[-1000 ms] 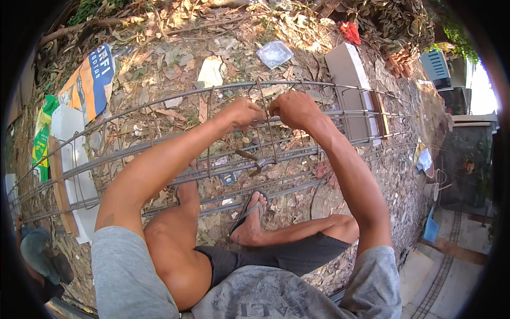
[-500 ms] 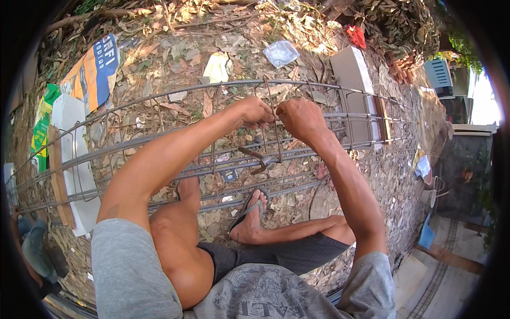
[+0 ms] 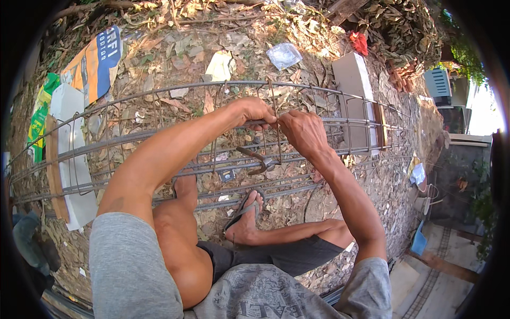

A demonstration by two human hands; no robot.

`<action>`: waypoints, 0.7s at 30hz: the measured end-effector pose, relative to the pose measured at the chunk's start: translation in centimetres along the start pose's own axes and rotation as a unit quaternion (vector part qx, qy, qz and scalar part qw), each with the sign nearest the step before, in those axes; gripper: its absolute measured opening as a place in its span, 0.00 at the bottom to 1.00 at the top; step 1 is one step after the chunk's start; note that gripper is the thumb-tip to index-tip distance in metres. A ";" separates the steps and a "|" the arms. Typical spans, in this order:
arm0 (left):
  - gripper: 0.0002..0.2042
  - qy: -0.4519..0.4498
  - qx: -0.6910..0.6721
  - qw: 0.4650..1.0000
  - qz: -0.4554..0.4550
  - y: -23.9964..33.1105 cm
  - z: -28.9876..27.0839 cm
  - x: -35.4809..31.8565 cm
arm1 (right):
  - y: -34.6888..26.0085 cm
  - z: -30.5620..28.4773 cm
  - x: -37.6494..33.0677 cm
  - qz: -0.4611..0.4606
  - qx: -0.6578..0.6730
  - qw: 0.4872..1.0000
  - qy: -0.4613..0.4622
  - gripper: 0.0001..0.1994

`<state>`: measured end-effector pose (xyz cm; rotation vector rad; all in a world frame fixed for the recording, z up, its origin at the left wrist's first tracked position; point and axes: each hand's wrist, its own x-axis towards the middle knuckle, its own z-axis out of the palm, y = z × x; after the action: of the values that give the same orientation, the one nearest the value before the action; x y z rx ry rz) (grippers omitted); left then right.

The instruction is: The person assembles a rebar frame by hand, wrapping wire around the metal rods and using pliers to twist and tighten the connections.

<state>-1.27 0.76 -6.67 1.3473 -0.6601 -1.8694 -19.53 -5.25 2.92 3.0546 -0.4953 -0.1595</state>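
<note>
A long cage of steel reinforcing bars (image 3: 133, 137) with bent wire-thin stirrups lies across in front of me. At its middle bar, my left hand (image 3: 258, 112) is closed, its fingertips at a stirrup. Right beside it my right hand (image 3: 304, 129) pinches at the same crossing, its fingertips nearly touching the left ones. Whatever the fingers hold is too small or hidden to make out. Below the hands, a dark metal tool resembling pincers (image 3: 261, 164) rests on the lower bars.
White blocks with wooden strips prop the cage, one at the left (image 3: 73, 154) and one at the right (image 3: 355, 101). My sandalled foot (image 3: 245, 215) is close to the nearest bars. Dry leaves, a blue-orange sack (image 3: 95, 66) and clear plastic (image 3: 284, 55) litter the ground beyond.
Both hands have stayed at the same crossing and sunk slightly. My right hand has turned, showing more of its back, and its fingers reach closer to the left fingertips. The view has shifted a little.
</note>
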 end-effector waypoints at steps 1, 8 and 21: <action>0.06 0.000 -0.002 1.000 0.000 -0.1 0.1 -0.2 | -0.1 0.0 0.2 -0.001 0.000 1.000 -0.001 0.09; 0.18 0.046 0.035 0.998 0.003 0.0 0.9 -1.1 | 1.5 -1.3 2.7 0.116 0.216 0.962 -0.119 0.11; 0.22 0.092 0.221 0.968 0.077 0.7 1.7 -2.6 | -4.3 -1.6 1.2 0.103 0.010 0.994 -0.041 0.08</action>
<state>-2.23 2.45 -4.11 1.6697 -1.0944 -1.5033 -16.85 -1.51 4.18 3.0003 -0.8178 -0.2741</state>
